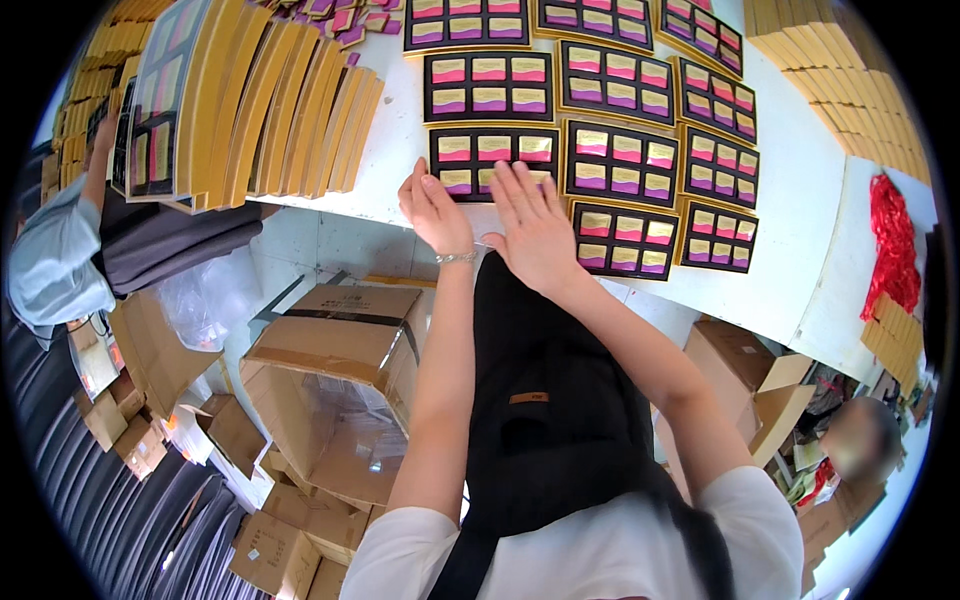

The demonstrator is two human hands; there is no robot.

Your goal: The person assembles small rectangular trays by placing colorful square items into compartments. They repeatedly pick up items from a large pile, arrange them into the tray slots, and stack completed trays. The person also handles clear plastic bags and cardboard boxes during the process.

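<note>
Two bare hands meet over one shallow black box with a gold rim (474, 164), which sits at the near edge of the white tabletop (795, 240). It holds small rectangular pieces wrapped in gold, pink and purple (494, 147), set in two rows. The left hand (437, 210) is half curled at the box's near left corner; whether it grips the rim I cannot tell. The right hand (535, 230) lies open, fingers nearly straight over the lower row, with nothing seen in its grasp.

To do this well, I would let the left hand steady the corner while the right presses lightly with flat fingers, not nails, so the wrappers stay smooth. Each piece should sit level, its colour band in line with its neighbours'. Mind the matching filled box (610, 162) just beside it on the right: a sideways push could knock it askew
</note>
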